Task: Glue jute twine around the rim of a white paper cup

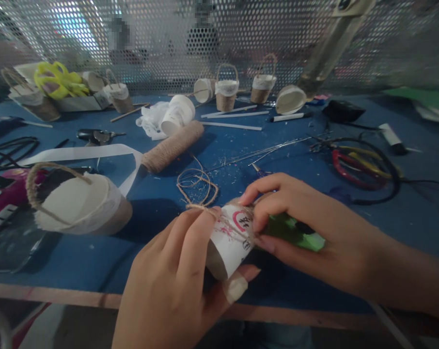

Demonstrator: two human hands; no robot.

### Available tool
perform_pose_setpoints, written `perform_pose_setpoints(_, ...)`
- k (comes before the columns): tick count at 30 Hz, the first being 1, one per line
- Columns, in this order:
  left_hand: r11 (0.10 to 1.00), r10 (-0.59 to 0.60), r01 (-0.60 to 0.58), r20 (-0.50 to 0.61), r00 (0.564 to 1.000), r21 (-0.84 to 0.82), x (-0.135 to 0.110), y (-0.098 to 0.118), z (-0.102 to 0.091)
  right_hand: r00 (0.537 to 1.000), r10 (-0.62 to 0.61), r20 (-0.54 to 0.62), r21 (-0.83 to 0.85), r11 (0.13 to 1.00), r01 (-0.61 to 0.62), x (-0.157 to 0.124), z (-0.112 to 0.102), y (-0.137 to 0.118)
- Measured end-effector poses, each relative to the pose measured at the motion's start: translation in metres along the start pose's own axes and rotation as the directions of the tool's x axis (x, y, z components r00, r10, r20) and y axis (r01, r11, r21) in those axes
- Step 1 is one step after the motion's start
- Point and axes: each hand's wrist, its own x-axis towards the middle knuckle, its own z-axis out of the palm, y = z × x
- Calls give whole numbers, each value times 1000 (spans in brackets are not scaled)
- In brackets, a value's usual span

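My left hand [172,276] is wrapped round a small white paper cup [230,242] with red print, held on its side above the table's near edge; a plaster covers the thumb tip. Brown twine [197,186] runs from a loose loop on the table to the cup, pinned under my left forefinger. My right hand [299,228] pinches the cup's twine-wound end and also holds a green object [295,235], partly hidden under the fingers. A twine spool [172,146] lies further back.
A finished cup basket [79,203] with twine handle lies at left. More small baskets [227,89] stand by the perforated metal screen. Red and yellow pliers [353,165], wires, white strips, scissors, a pink tool and a marker lie scattered on the blue table [150,203].
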Motion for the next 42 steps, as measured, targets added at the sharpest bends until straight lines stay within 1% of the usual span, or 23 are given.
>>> perform_pose_setpoints(9, 1000, -3, 3, -9, 1000, 4, 0, 0, 1, 1000, -8, 8, 1, 1000, 8, -2, 0, 2)
perform_pose_setpoints(22, 1000, 22, -22, -19, 1000, 16, 2, 0, 0, 1000, -14, 12, -6, 1000, 14, -2, 0, 2)
perform_pose_setpoints(38, 1000, -1, 1, 1, 1000, 17, 0, 0, 0, 1000, -11, 9, -31, 999, 11, -2, 1, 0)
perform_pose_setpoints(42, 1000, -9, 9, 4, 1000, -4, -1, 0, 0, 1000, -7, 8, -41, 999, 7, -2, 2, 0)
